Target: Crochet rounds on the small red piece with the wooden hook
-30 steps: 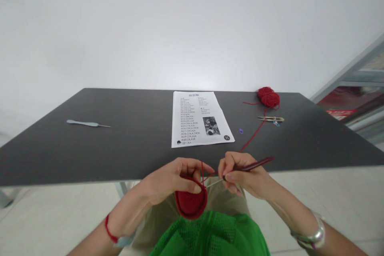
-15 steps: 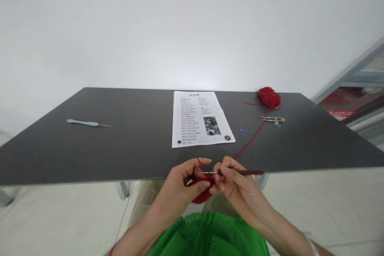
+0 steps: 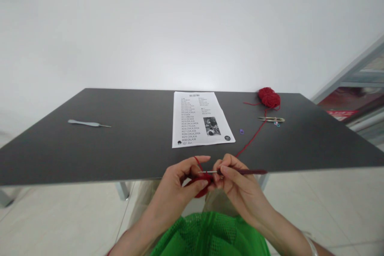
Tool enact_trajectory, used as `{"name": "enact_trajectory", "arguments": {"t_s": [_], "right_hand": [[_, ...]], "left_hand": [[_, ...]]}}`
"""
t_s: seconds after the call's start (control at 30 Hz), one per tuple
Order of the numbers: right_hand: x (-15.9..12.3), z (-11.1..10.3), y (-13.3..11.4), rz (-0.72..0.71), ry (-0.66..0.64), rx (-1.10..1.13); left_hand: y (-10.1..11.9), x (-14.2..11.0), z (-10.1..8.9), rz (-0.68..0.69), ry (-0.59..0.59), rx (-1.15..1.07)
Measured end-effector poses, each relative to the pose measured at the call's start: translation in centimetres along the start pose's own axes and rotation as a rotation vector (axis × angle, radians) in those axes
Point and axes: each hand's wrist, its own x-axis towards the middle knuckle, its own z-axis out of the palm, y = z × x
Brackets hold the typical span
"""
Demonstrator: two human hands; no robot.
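Between thumb and fingers, my left hand (image 3: 183, 178) pinches a small red crochet piece (image 3: 201, 192), partly hidden by the thumb. Red yarn loops over its raised index finger. My right hand (image 3: 235, 178) grips a crochet hook (image 3: 250, 171) with a dark red handle and a metal shaft. The hook's tip points left and lies at the top edge of the piece, by the working yarn. Whether a loop sits on the hook is too small to make out. Both hands are at the table's front edge, close together.
On the dark table (image 3: 135, 144) lie a printed pattern sheet (image 3: 195, 122), a grey-handled crochet hook (image 3: 87, 123), a purple stitch marker (image 3: 241, 131), and thread snips (image 3: 271, 119) with small markers. A red yarn ball (image 3: 269, 98) trails its strand (image 3: 252, 139) toward my hands.
My left hand and the crochet piece have shifted slightly left and up. The hook still points left at the piece, its handle end a little farther right.
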Motion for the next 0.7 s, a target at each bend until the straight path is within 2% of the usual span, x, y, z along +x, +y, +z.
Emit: {"name": "enact_trajectory", "arguments": {"t_s": [0.1,0.27,0.43,0.7], "right_hand": [[0.0,-0.1,-0.1,-0.014,-0.01,-0.018],[0.2,-0.7,-1.0,-0.051,-0.111,-0.081],[0.6,-1.2,-1.8,-0.169,-0.155,-0.293],[0.1,-1.5,-1.9,-0.341,-0.151,-0.661]], "left_hand": [[0.3,0.0,-0.1,-0.029,-0.001,-0.026],[0.6,0.4,0.0,-0.023,0.043,-0.069],[0.5,0.6,0.0,0.049,0.098,-0.016],[0.4,0.8,0.2,0.047,0.11,0.055]]}}
